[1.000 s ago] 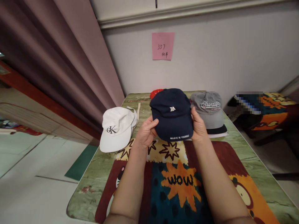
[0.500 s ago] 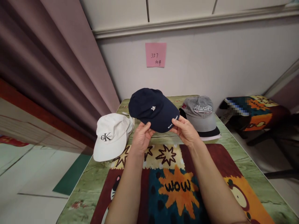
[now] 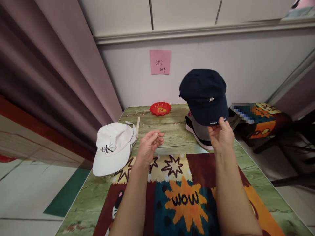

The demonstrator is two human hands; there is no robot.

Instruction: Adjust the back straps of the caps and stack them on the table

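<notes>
A navy cap (image 3: 204,95) with a small white logo is held by its brim in my right hand (image 3: 222,134), over a stack of caps at the table's right. Below it, part of a grey cap (image 3: 200,129) shows, with black and pale pink brims under that. My left hand (image 3: 150,146) hovers over the middle of the table, fingers loosely curled together and nothing visible in them. To its left lie white caps, the top one a white cap (image 3: 112,149) with black letters.
A red scalloped dish (image 3: 160,108) sits at the table's back edge. A colourful mat (image 3: 172,196) covers the front. Behind stands a wall with a pink note (image 3: 160,62); a patterned stool (image 3: 265,119) is at the right.
The navy cap has moved right and up, now over the grey cap. My left hand has let go of it and stays near the middle. The red dish has come into sight.
</notes>
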